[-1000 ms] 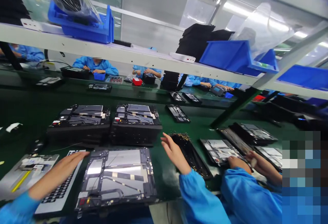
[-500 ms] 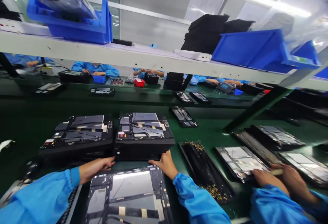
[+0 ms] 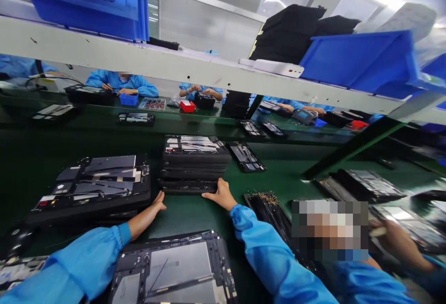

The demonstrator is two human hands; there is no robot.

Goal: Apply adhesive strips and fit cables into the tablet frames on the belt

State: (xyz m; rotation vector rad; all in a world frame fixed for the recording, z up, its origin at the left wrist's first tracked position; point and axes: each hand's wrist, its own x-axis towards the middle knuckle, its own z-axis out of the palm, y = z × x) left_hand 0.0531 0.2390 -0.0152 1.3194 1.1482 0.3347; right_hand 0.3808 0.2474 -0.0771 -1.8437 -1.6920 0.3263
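My left hand (image 3: 153, 207) is at the lower left corner of a stack of opened tablets (image 3: 195, 174), its fingertips partly hidden. At the lower right corner, my right hand (image 3: 222, 196) presses against the stack, with its thumb along the front and its fingers around the side. The stack stands on the green bench between both hands, the top tablet's insides facing up. Closer to me lies another opened tablet (image 3: 181, 269), with grey battery plates and a black frame. Left of the stack is a second pile of opened tablets (image 3: 101, 178).
To the right lies a black tray of thin cables with gold ends (image 3: 268, 211). A co-worker's hand (image 3: 400, 243) works beyond it. A single opened tablet (image 3: 246, 157) lies behind the stack. Overhead runs a white shelf (image 3: 209, 74) with blue bins (image 3: 358, 62).
Both hands have moved away from me with the stack, which now stands farther back on the bench. The camera view has shifted slightly.
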